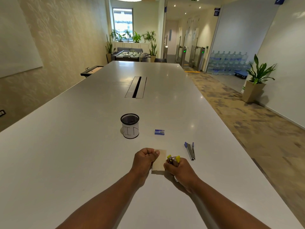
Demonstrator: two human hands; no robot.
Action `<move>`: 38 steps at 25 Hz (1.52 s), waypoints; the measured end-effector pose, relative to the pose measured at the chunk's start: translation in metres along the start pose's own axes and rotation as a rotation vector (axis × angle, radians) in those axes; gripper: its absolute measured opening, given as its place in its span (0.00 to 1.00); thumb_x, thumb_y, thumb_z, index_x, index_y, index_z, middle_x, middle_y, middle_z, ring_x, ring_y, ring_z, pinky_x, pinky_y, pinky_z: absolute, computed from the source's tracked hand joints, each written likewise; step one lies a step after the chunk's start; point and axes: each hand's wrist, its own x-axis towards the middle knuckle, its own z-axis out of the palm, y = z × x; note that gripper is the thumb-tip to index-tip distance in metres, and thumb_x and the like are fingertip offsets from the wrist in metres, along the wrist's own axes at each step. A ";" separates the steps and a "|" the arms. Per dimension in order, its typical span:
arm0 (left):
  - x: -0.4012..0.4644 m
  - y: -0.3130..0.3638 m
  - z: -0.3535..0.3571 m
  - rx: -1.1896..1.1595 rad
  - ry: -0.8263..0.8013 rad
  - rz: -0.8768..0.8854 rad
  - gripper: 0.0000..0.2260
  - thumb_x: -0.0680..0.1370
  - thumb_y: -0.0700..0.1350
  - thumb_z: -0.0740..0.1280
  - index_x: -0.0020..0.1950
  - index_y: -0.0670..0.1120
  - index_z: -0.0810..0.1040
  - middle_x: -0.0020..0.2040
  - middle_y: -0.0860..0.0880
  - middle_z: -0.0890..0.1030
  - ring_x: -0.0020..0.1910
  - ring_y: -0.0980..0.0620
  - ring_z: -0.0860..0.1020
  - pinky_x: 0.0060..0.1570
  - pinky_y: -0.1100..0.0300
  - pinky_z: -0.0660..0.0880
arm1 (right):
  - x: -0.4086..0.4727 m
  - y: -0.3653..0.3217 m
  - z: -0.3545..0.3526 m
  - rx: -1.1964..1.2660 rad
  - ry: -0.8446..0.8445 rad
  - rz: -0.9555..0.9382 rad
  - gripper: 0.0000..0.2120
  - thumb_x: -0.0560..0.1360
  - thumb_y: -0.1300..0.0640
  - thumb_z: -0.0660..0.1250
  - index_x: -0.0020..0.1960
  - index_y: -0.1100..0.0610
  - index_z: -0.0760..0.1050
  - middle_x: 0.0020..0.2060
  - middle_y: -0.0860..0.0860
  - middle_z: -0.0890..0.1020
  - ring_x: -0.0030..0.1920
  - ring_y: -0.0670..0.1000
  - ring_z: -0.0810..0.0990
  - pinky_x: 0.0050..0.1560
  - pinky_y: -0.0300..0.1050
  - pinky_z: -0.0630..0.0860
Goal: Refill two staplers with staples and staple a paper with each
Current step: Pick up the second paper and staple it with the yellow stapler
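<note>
A small beige paper (160,160) lies on the white table (82,146) in front of me. My left hand (144,161) is closed, its thumb pressing on the paper's left top corner. My right hand (179,169) grips a yellow stapler (173,159) at the paper's right edge; most of the stapler is hidden in the fist. A blue stapler (190,150) lies swung open on the table to the right. A small blue staple box (159,132) sits beyond the paper.
A black mesh cup (130,126) with a white handwritten label stands behind the paper, to the left of the staple box. A cable slot (136,87) is set in the table's middle. The table's right edge runs along a carpeted walkway.
</note>
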 end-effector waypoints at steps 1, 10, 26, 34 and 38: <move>-0.001 0.000 0.000 -0.002 0.000 0.001 0.09 0.79 0.43 0.73 0.54 0.39 0.81 0.52 0.37 0.85 0.50 0.39 0.85 0.49 0.47 0.83 | 0.000 0.000 0.000 -0.007 -0.015 0.006 0.13 0.79 0.60 0.68 0.37 0.63 0.76 0.29 0.50 0.76 0.32 0.47 0.74 0.35 0.38 0.72; 0.002 0.000 -0.004 -0.039 0.035 0.007 0.09 0.79 0.44 0.73 0.54 0.39 0.80 0.52 0.37 0.85 0.51 0.40 0.84 0.53 0.45 0.82 | -0.002 -0.002 0.002 0.083 -0.074 -0.006 0.11 0.79 0.65 0.68 0.37 0.59 0.80 0.30 0.50 0.80 0.31 0.47 0.78 0.33 0.38 0.76; -0.007 -0.001 -0.003 0.086 -0.262 0.045 0.12 0.75 0.35 0.71 0.58 0.41 0.80 0.48 0.40 0.87 0.47 0.46 0.86 0.45 0.56 0.81 | 0.010 0.012 -0.005 0.538 0.179 0.045 0.12 0.80 0.60 0.68 0.38 0.56 0.79 0.31 0.54 0.78 0.31 0.50 0.78 0.29 0.44 0.73; -0.009 0.007 0.005 0.071 -0.300 -0.006 0.06 0.73 0.39 0.76 0.46 0.40 0.82 0.41 0.38 0.80 0.43 0.39 0.81 0.53 0.36 0.79 | 0.007 0.011 -0.004 0.301 0.124 0.028 0.12 0.80 0.56 0.68 0.41 0.61 0.80 0.33 0.60 0.80 0.36 0.58 0.80 0.43 0.52 0.79; -0.008 0.010 0.005 0.102 -0.287 -0.026 0.07 0.75 0.36 0.74 0.49 0.35 0.81 0.41 0.36 0.80 0.44 0.36 0.81 0.54 0.30 0.78 | 0.005 0.010 -0.003 0.205 0.089 0.004 0.12 0.80 0.57 0.68 0.38 0.58 0.80 0.31 0.58 0.80 0.33 0.53 0.81 0.39 0.49 0.79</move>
